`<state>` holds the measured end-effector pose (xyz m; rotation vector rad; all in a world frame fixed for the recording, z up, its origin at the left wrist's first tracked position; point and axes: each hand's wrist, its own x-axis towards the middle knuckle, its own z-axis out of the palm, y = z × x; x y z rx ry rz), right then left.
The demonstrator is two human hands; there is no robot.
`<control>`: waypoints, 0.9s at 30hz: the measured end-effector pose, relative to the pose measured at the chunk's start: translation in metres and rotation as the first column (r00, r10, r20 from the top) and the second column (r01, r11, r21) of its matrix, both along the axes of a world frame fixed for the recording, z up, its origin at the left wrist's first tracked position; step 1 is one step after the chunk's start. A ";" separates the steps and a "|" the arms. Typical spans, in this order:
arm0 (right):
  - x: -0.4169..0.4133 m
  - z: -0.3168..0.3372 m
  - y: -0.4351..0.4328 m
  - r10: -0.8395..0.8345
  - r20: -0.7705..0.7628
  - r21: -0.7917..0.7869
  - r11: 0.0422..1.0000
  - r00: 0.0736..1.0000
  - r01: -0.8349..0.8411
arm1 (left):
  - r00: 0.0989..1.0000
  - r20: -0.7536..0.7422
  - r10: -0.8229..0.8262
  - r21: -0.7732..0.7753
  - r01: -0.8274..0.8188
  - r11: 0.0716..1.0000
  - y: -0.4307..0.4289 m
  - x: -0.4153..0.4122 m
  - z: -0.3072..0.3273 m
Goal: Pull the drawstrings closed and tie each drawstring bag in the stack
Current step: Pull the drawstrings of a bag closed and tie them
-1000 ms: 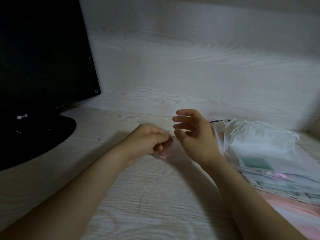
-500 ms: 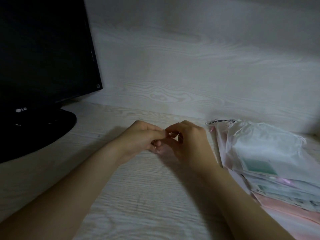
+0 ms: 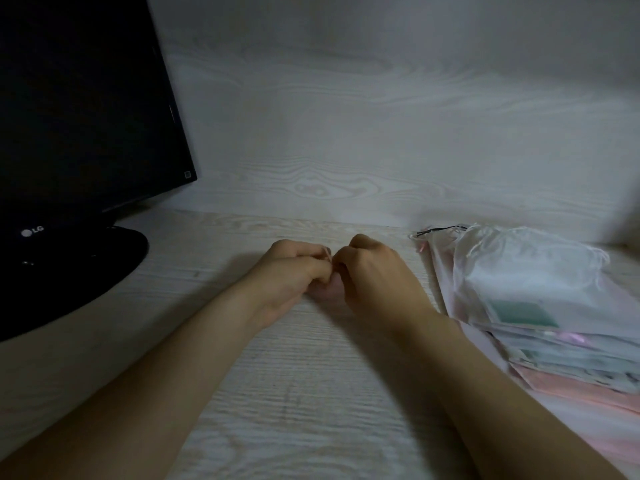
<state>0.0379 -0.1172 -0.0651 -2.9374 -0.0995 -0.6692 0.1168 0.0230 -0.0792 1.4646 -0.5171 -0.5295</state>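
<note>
My left hand (image 3: 294,268) and my right hand (image 3: 372,271) meet knuckle to knuckle over the middle of the pale wooden desk (image 3: 294,393). Both are closed on a thin pale drawstring (image 3: 328,255), of which only a short piece shows between the fingertips. A small pinkish bag (image 3: 327,292) peeks out under the fingers; most of it is hidden. A stack of sheer drawstring bags (image 3: 540,306) lies to the right, white on top with a teal label, pink ones beneath.
A black LG monitor (image 3: 79,109) on a round black base (image 3: 86,271) stands at the left. A wood-grain wall (image 3: 381,133) rises behind the desk.
My right hand, open with fingers spread a second ago, has closed and come against my left hand on the drawstring. The view has shifted slightly.
</note>
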 end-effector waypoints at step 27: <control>-0.005 -0.005 -0.011 0.054 0.059 0.915 0.396 0.997 -0.076 | 0.802 0.575 0.162 -0.007 -0.193 0.981 0.001 -0.003 -0.003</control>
